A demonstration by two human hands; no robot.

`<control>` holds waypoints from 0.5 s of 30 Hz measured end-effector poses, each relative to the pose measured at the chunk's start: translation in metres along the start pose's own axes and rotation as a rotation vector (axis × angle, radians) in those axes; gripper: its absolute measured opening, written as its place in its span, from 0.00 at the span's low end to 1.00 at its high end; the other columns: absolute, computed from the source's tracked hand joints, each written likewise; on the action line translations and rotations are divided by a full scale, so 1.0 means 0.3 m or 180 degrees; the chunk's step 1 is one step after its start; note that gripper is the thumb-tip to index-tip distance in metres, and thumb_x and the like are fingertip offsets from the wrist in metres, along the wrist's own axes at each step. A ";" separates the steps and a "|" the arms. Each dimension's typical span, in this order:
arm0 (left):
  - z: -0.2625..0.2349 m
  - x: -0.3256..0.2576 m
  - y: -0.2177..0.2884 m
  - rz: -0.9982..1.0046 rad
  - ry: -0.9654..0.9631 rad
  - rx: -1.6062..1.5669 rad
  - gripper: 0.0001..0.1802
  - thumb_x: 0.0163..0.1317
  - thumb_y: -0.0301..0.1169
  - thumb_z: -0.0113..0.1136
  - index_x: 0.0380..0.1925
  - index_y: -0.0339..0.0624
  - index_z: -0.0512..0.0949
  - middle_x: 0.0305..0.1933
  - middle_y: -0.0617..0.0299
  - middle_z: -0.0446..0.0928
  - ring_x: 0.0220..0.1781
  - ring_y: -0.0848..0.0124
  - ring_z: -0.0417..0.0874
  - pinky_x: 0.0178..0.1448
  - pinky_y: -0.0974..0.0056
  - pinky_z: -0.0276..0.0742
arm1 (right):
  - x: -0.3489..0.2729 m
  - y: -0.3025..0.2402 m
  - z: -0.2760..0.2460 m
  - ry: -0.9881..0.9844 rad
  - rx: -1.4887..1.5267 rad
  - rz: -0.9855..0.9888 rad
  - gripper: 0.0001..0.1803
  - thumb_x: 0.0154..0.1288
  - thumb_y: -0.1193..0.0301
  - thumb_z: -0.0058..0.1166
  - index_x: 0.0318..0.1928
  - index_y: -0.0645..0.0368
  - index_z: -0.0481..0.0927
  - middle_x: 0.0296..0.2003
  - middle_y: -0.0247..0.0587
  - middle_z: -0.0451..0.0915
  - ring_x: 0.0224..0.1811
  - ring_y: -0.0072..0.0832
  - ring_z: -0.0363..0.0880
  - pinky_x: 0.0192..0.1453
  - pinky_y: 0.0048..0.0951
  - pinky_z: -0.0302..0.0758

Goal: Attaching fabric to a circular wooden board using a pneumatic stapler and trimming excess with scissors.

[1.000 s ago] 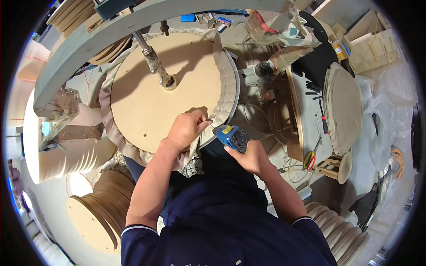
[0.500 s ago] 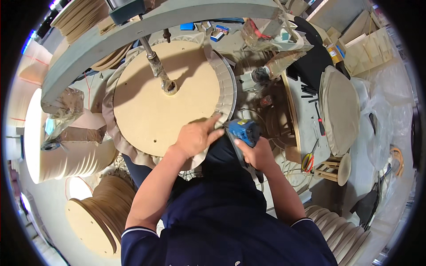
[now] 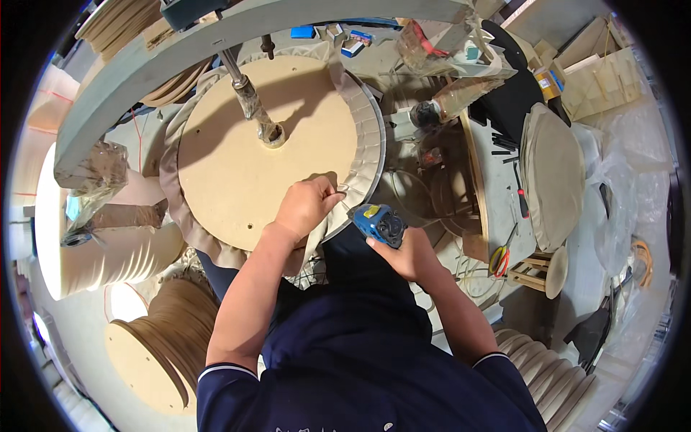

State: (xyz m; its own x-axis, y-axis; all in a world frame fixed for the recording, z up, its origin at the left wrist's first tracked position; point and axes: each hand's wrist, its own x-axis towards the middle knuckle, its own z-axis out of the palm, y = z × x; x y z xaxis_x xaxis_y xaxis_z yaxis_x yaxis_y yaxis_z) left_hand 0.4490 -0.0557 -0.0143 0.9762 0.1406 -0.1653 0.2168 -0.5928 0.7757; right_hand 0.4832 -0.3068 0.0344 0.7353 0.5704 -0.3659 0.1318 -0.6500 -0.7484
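A round wooden board [image 3: 237, 173] lies in front of me, with beige fabric [image 3: 361, 137] folded over its edge. Along the right side the fabric sits in flat pleats; at the left and near edges it hangs loose and ruffled. My left hand [image 3: 304, 209] is closed, pinching the fabric's edge at the near right of the board. A blue staple gun [image 3: 381, 225] is held in my right hand [image 3: 409, 253], its nose close to the rim beside my left fingers. Whether the nose touches the fabric, I cannot tell. A plastic-wrapped metal rod [image 3: 252, 108] comes down onto the board's middle.
A curved grey machine arm [image 3: 302, 23] spans the far side above the board. On the right-hand table are scissors [image 3: 502, 255], a red-handled screwdriver [image 3: 521, 198] and fabric-covered rounds [image 3: 553, 180]. Stacked wooden discs [image 3: 147, 367] stand at the lower left; a small stool [image 3: 543, 273] is to the right.
My left hand has gone from pointing fingers on the rim to a closed pinch on the fabric. The staple gun has shifted slightly left and turned. The view has shifted a little.
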 end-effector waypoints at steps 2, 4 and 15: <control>0.008 0.010 -0.015 -0.0121 0.0159 -0.0118 0.16 0.68 0.40 0.71 0.34 0.37 0.82 0.26 0.48 0.82 0.28 0.55 0.82 0.38 0.55 0.79 | 0.022 -0.011 0.003 0.0009 0.0020 -0.0066 0.18 0.68 0.60 0.67 0.48 0.63 0.86 0.39 0.60 0.87 0.49 0.56 0.86 0.48 0.43 0.82; 0.013 0.019 -0.011 -0.0137 0.0147 -0.0125 0.15 0.68 0.40 0.70 0.33 0.38 0.82 0.28 0.47 0.83 0.31 0.50 0.83 0.40 0.52 0.80 | 0.038 -0.052 -0.009 -0.0017 0.0042 0.0009 0.19 0.68 0.60 0.67 0.49 0.63 0.85 0.40 0.60 0.87 0.50 0.57 0.85 0.48 0.43 0.82; 0.054 0.012 0.056 0.0289 0.0375 -0.0166 0.21 0.77 0.45 0.57 0.61 0.46 0.78 0.41 0.43 0.86 0.46 0.42 0.86 0.52 0.47 0.82 | 0.058 -0.027 -0.033 0.0265 0.0874 0.0308 0.17 0.71 0.60 0.66 0.35 0.63 0.82 0.21 0.36 0.79 0.19 0.22 0.75 0.27 0.30 0.72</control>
State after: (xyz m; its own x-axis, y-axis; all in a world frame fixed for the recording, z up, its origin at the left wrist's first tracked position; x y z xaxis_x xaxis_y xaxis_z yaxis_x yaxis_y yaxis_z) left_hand 0.4563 -0.0781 -0.0117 0.9830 0.1822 -0.0228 0.1238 -0.5658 0.8152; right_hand 0.5015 -0.2965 0.0395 0.7891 0.4620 -0.4048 -0.1180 -0.5328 -0.8380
